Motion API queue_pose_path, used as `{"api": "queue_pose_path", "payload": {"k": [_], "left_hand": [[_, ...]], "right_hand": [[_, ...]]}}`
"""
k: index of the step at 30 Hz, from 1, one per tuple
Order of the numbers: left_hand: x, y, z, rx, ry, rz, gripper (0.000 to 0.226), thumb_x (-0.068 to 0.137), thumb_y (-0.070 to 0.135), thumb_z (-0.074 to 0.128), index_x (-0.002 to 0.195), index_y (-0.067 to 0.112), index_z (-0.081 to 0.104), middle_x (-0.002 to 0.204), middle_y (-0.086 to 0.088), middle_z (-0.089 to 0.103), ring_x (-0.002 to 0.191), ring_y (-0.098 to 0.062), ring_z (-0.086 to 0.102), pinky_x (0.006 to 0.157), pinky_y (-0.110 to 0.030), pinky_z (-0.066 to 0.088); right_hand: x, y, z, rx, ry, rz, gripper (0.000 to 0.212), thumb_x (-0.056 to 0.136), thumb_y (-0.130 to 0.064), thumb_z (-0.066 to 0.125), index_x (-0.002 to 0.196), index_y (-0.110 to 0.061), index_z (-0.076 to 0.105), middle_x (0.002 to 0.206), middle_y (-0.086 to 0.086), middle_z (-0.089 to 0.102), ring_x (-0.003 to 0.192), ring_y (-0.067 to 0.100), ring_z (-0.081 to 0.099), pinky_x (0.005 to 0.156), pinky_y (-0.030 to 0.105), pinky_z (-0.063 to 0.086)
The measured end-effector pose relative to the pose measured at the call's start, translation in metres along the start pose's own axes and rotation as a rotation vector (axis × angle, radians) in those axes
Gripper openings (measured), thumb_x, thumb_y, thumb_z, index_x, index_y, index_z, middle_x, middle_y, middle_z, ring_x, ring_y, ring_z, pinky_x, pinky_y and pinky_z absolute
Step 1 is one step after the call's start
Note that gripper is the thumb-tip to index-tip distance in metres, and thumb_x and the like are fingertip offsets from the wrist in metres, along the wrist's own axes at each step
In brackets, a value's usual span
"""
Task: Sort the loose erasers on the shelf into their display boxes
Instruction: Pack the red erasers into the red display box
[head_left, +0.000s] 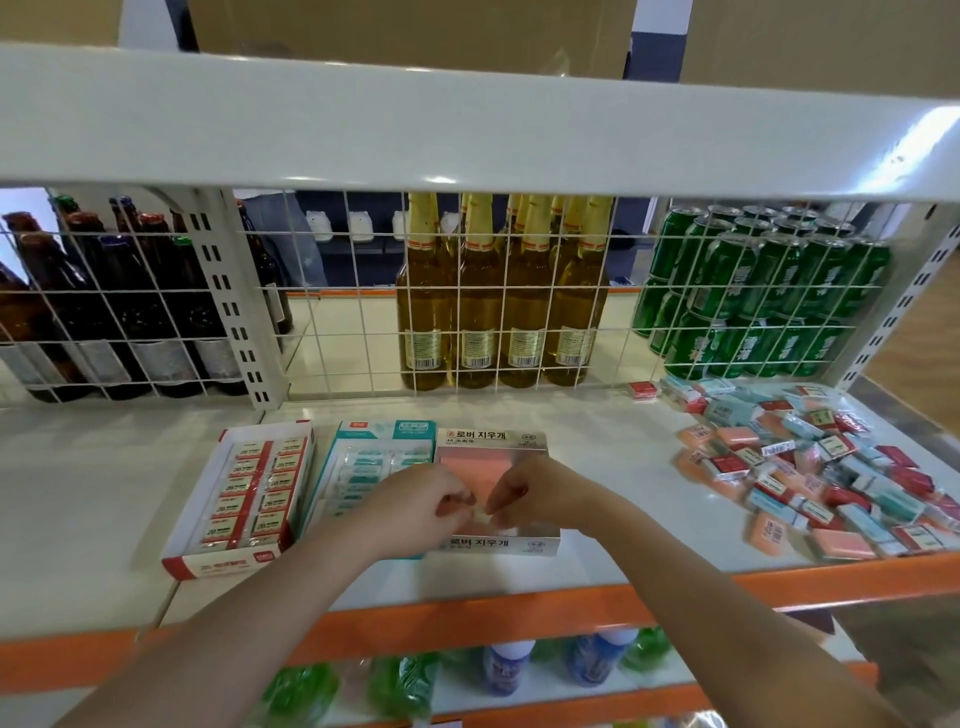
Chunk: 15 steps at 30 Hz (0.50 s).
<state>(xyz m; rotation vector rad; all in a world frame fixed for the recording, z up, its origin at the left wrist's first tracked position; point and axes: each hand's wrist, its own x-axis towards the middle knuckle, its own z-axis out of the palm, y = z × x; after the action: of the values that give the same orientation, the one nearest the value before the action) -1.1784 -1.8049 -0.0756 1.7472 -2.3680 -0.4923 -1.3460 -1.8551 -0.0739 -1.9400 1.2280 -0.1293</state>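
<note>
White shelf (597, 467) with orange front edge. We see three display boxes side by side at its middle: a red box (244, 499) on the left, filled with red-and-white erasers in two columns; a teal box (363, 457) touching it, holding pale teal erasers; a silver box (498, 447) on the right, holding pink erasers. Both hands meet over the near end of the silver box. The left hand (415, 506) has fingers curled, fingertips pinched close to those of the right hand (524, 493), also curled; between them we note a small pink eraser (480, 512), but we cannot tell which hand actually holds it. The loose erasers (810, 467), pink, red and teal, lie in a heap on the right part of the shelf, well apart from the boxes. Behind a wire grid (337, 312) at the back stand dark bottles (104, 312), yellow bottles (498, 301) and green cans (753, 291). More bottles show blurred on the shelf below.
</note>
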Motion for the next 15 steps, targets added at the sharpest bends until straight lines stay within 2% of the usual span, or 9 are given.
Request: {"api": "queue_pose_path", "payload": {"k": [4, 9, 11, 15], "left_hand": [[-0.011, -0.001, 0.001, 0.023, -0.023, 0.009, 0.025, 0.09, 0.031, 0.056, 0.108, 0.017, 0.066, 0.105, 0.004, 0.06, 0.095, -0.012, 0.054, 0.084, -0.028, 0.045], [-0.015, -0.002, 0.008, 0.044, 0.012, -0.002, 0.032, 0.088, 0.03, 0.058, 0.118, 0.02, 0.059, 0.116, 0.006, 0.054, 0.104, -0.01, 0.051, 0.089, -0.026, 0.043], [-0.015, -0.003, 0.009, 0.04, 0.053, 0.002, 0.037, 0.087, 0.028, 0.058, 0.123, 0.021, 0.056, 0.121, 0.006, 0.052, 0.11, -0.009, 0.048, 0.092, -0.022, 0.04], [-0.015, -0.006, 0.008, 0.06, 0.119, -0.03, 0.044, 0.087, 0.032, 0.06, 0.128, 0.022, 0.052, 0.126, 0.006, 0.049, 0.117, -0.009, 0.043, 0.094, -0.02, 0.034]], "right_hand": [[0.0, 0.002, 0.01, -0.083, -0.05, -0.029, 0.025, 0.079, -0.007, 0.07, 0.104, -0.008, 0.068, 0.08, -0.005, 0.059, 0.072, 0.007, 0.052, 0.065, 0.013, 0.042], [0.007, 0.003, 0.022, -0.102, -0.008, -0.033, 0.022, 0.081, -0.018, 0.069, 0.101, -0.009, 0.07, 0.083, -0.002, 0.06, 0.075, 0.012, 0.052, 0.064, 0.015, 0.042], [0.01, 0.003, 0.024, -0.109, -0.006, -0.034, 0.022, 0.081, -0.02, 0.07, 0.1, -0.009, 0.07, 0.079, -0.003, 0.059, 0.074, 0.013, 0.053, 0.067, 0.018, 0.043], [0.011, 0.003, 0.023, -0.106, 0.001, -0.048, 0.022, 0.081, -0.017, 0.07, 0.1, -0.005, 0.069, 0.068, -0.012, 0.053, 0.063, 0.003, 0.048, 0.06, 0.013, 0.038]]}}
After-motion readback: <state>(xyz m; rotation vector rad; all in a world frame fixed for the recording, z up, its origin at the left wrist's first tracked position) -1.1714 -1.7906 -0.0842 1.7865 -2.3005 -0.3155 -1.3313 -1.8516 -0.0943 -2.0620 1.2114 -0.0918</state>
